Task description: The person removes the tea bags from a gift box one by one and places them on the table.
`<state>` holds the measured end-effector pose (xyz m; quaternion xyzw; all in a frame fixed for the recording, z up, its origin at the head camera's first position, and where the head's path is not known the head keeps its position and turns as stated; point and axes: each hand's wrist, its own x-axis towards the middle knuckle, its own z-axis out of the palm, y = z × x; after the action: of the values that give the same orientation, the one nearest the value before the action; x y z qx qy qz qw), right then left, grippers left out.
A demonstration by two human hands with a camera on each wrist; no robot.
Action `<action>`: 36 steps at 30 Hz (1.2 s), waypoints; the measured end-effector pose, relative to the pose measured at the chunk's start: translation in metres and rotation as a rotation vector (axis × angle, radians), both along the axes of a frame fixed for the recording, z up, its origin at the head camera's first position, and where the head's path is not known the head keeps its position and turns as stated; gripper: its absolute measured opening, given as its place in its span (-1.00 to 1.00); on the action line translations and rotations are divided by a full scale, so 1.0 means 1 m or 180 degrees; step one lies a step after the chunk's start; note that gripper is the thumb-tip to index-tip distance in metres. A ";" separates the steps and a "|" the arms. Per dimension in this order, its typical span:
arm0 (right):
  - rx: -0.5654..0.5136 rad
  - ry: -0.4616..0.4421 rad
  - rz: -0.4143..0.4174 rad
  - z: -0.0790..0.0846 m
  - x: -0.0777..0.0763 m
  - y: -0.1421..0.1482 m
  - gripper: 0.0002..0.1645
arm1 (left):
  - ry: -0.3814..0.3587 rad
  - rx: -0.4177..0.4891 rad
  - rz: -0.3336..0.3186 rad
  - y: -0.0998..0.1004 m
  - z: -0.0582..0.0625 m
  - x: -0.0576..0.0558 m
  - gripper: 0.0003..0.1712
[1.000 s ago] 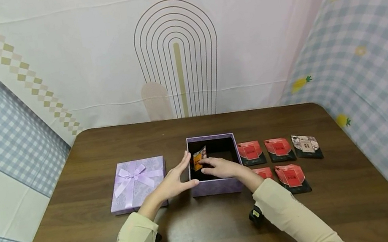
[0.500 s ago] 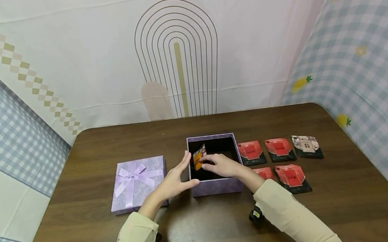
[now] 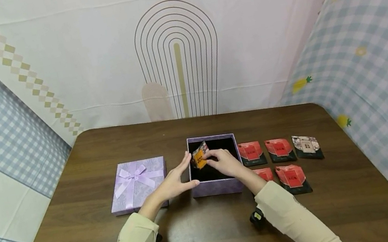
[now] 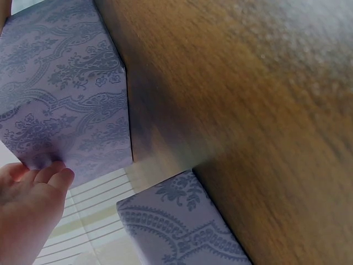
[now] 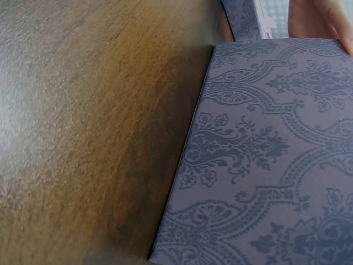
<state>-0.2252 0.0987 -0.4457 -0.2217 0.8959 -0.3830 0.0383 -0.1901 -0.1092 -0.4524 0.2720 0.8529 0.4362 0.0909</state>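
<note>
In the head view a purple patterned gift box (image 3: 214, 187) stands uncovered, its black inside visible. My right hand (image 3: 225, 162) reaches in over the front edge and pinches an orange-and-black packet (image 3: 199, 159) between thumb and fingers. That packet is tilted up near the box's left wall. My left hand (image 3: 175, 182) stays at the left side, fingers extended along the wall and thumb by the front corner. In the left wrist view its fingertips (image 4: 62, 178) touch the patterned wall. The right hand is out of sight in its own wrist view.
The box's lid (image 3: 126, 198) with a lilac ribbon bow lies to the left. Right of the box are several red-and-black packets (image 3: 280, 147) in two rows, plus a beige patterned packet (image 3: 307, 146). A fabric backdrop hangs behind the brown table (image 3: 206, 239).
My right hand has lifted slightly and shifted right inside the box, and the orange packet has turned with it to show more of its front. The left hand has stayed in place.
</note>
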 end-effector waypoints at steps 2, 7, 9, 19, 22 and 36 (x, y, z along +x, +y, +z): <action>-0.0021 0.0020 -0.0053 0.000 0.000 0.000 -0.78 | -0.0005 -0.0007 0.0004 0.000 0.001 0.001 -0.04; -0.0110 0.0056 -0.0181 0.001 0.001 0.001 -0.77 | -0.0045 -0.0062 0.0016 -0.001 0.000 0.001 -0.03; -0.0167 0.0037 -0.0222 0.001 0.001 0.002 -0.74 | -0.0067 -0.0076 0.0024 -0.001 0.000 0.001 -0.03; -0.0401 0.0049 -0.0336 0.003 -0.001 0.003 -0.59 | -0.0016 -0.0012 0.0018 0.000 -0.001 0.000 -0.05; -0.0479 0.0118 -0.0369 0.004 0.000 0.004 -0.58 | 0.0012 0.0010 0.0007 0.000 -0.001 0.000 -0.06; -0.0864 0.0309 -0.0612 0.003 0.001 0.009 -0.50 | 0.0063 -0.0014 -0.0011 0.000 -0.002 -0.001 -0.05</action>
<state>-0.2241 0.1075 -0.4422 -0.1564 0.8538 -0.4912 -0.0720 -0.1916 -0.1096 -0.4543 0.2776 0.8542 0.4315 0.0838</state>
